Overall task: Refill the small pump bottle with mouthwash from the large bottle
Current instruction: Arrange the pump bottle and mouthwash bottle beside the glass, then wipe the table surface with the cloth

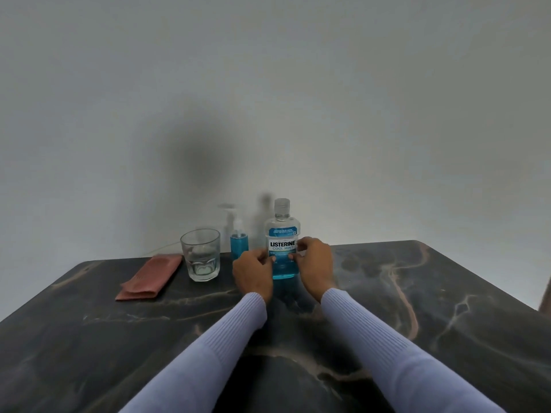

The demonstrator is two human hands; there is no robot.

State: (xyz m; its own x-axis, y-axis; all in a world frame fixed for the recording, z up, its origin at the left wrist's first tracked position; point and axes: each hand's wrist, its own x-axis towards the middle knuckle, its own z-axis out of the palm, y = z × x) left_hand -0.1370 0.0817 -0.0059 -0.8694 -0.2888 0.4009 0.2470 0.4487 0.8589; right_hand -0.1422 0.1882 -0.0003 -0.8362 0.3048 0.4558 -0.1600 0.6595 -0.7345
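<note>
The large mouthwash bottle stands upright near the table's far edge, capped, with blue liquid in its lower part. My left hand and my right hand are on either side of it, fingers curled against its label. The small pump bottle, with blue liquid and a white pump, stands just left of it, partly behind my left hand.
A clear drinking glass stands left of the pump bottle. A folded reddish cloth lies further left. The dark marble table meets a plain wall at the back.
</note>
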